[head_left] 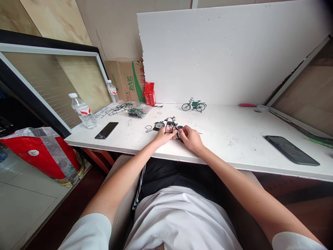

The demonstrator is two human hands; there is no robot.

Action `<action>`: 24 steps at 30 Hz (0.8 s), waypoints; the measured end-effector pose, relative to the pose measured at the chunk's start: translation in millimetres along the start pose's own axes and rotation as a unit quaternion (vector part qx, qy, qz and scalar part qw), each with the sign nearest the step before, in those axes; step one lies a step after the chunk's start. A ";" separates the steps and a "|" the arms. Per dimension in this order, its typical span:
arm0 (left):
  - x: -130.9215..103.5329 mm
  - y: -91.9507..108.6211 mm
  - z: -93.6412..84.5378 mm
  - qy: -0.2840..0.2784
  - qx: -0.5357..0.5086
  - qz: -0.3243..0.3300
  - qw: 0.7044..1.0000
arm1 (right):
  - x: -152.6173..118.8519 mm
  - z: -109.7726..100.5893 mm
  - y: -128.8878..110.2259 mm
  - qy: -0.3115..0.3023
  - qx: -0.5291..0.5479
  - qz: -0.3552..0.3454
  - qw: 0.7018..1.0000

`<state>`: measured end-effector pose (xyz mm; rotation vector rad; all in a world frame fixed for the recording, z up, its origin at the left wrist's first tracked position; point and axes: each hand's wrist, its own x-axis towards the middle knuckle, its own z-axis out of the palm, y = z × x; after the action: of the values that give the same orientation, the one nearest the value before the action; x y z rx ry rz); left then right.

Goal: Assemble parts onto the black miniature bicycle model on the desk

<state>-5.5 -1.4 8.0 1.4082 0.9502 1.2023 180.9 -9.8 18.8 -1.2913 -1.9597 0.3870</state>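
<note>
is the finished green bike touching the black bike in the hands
Apart. The head view shows bare white table between the green bike, standing farther back, and the black bike.

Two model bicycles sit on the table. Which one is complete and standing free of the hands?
The green bicycle near the white board, upright on both wheels. The black bicycle is unfinished, held between the left hand and right hand.

A small black model bicycle frame (169, 126) stands upright near the front edge of the white tabletop (234, 135), partly assembled, a spoked wheel (159, 125) lying flat just beside it at left.
</note>
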 end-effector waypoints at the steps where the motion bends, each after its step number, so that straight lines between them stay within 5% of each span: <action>1: 0.0 0.2 0.0 0.002 0.000 0.000 1.000 | -0.3 -0.2 -0.2 0.000 0.003 -0.005 1.000; 24: 2.0 -4.8 -1.1 -0.013 0.021 0.016 1.000 | -0.8 -1.3 -1.8 -0.016 -0.043 -0.026 0.999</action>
<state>-6.0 1.6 3.6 1.4741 0.9436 1.1915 180.8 -11.4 20.4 -1.2924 -2.0526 0.3036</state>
